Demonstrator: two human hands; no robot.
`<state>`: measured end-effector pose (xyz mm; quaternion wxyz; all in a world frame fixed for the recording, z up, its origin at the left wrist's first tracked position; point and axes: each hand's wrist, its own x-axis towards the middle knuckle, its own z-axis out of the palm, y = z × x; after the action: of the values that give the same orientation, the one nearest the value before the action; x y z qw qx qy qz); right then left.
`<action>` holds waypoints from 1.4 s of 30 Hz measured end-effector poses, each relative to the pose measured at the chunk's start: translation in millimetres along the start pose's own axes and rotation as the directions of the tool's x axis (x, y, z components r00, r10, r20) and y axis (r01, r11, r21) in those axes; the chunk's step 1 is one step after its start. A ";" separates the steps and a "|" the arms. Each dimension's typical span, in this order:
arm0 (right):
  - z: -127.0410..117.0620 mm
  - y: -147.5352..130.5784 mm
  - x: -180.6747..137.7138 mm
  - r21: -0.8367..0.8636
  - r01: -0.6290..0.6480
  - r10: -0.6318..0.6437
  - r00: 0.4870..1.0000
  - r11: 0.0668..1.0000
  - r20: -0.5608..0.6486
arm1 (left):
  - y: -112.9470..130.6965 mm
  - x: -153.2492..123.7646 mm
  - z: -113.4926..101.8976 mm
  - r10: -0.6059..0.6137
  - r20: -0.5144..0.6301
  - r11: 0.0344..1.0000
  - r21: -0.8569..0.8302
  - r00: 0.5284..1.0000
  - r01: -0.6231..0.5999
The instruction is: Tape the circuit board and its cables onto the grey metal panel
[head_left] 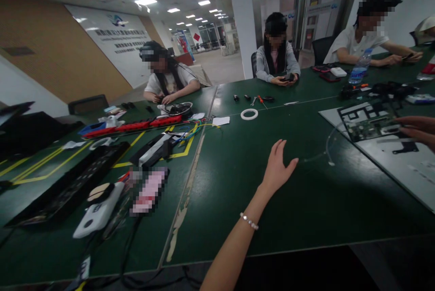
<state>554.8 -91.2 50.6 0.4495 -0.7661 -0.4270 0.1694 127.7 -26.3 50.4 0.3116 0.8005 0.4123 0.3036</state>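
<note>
My left hand (277, 168), with a beaded bracelet (249, 221) on the wrist, reaches over the green tabletop (238, 182). Its fingers are stretched out, thumb apart, and nothing is in it. At the right edge of view, my right hand (419, 128) grips a green circuit board (374, 127) by its near side; part of this hand is cut off. A thin pale cable (328, 143) with a white end dangles near the board's left side. Beneath the board lies a large light-coloured panel (390, 159) bearing dark flat parts.
Ahead lie a white tape roll (249, 114) and a screwdriver (261, 99). To the left are a long black tray (73, 182), a white device (98, 211), a phone (149, 190) and red power strips (132, 126). A bottle (360, 68) stands back right. Several people sit across the table.
</note>
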 end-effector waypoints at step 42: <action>85.6 11.3 -96.2 -0.115 0.564 -0.306 0.595 0.818 0.743 | -21.2 -7.4 -34.5 -0.438 -0.179 0.646 -0.744 0.881 0.171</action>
<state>449.8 -124.9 -16.8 0.1440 -0.5792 -0.7622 0.2509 88.5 -14.1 54.2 0.5651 0.4698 0.4415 0.5148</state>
